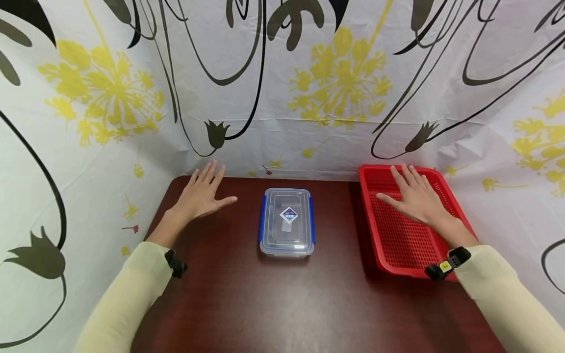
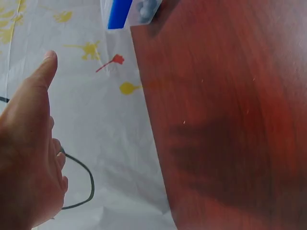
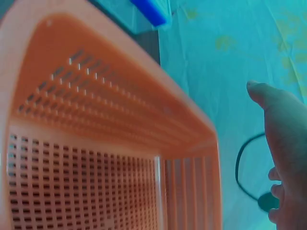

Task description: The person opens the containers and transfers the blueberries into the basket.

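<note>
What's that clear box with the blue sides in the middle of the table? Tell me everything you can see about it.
The clear box is a rectangular container that looks like see-through plastic, lying flat with its lid on. Blue clips run along its two long sides, and a diamond-shaped label sits on the lid. It rests on the dark wooden table, between the left hand and the red basket. Neither hand touches it. Whether anything is inside cannot be told.

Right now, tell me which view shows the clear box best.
The head view: the box shows whole, lid on, blue clips on both long sides, on the table between the hands. The left wrist view catches only one corner and a blue clip at the top edge; the right wrist view likewise shows just a clipped corner beyond the basket.
</note>
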Motion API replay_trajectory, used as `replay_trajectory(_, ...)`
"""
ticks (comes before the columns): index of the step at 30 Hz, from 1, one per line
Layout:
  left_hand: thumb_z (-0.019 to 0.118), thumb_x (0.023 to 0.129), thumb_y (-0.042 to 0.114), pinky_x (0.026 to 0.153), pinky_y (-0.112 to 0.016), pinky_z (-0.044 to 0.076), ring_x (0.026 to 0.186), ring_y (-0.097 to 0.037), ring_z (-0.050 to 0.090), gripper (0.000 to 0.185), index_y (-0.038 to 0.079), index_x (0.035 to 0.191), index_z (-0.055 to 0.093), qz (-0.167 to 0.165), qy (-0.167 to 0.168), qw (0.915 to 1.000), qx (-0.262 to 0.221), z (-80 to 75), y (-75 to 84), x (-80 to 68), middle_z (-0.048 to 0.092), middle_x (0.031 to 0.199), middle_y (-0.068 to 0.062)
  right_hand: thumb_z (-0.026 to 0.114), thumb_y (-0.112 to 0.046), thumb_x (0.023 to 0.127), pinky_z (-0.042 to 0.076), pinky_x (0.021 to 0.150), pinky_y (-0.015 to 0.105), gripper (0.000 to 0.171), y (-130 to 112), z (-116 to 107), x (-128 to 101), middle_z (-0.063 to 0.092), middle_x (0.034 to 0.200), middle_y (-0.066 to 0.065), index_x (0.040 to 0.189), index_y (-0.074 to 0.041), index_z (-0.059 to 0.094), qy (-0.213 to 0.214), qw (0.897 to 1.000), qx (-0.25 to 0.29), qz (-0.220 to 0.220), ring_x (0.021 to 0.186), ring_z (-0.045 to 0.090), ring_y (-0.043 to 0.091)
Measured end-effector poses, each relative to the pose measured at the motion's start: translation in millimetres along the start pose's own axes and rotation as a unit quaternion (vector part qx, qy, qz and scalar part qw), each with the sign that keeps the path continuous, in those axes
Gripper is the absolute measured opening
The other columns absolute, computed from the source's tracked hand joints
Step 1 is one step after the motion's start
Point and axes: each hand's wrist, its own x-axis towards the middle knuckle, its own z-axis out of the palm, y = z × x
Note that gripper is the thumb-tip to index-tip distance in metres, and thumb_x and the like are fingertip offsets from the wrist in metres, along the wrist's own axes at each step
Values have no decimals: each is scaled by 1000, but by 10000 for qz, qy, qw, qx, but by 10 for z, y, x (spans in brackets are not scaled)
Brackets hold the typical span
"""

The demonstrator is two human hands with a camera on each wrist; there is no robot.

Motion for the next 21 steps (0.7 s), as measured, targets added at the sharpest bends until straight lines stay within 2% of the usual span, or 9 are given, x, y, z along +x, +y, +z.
replay_trajectory(4, 51, 98, 76, 131, -58, 0, 164, -38, 4, 108, 9, 171, 7, 28, -71, 9999, -90, 88, 82, -14, 3, 177, -20, 60, -62, 101, 2, 129, 65, 99, -176, 25, 16, 10, 173, 31, 169, -2, 19, 93, 9998, -39, -185, 161, 6, 50)
replay_trajectory(10, 50, 97, 78, 131, -58, 4, 164, -37, 6, 108, 10, 171, 9, 134, -55, 9997, -204, 238, 212, -39, 3, 178, -18, 62, -61, 99, 8, 128, 67, 97, -477, 101, 34, 18, 171, 32, 167, -2, 25, 229, 9985, -117, -486, 158, 16, 53)
replay_trajectory(21, 47, 100, 75, 132, -56, 4, 165, -34, 7, 103, 11, 171, 10, 122, -127, 9978, -637, 480, 418, -125, 5, 178, -16, 61, -69, 97, 13, 128, 67, 101, -975, 391, 69, 18, 174, 26, 168, -7, 26, 133, 9965, -220, -793, 162, 11, 45)
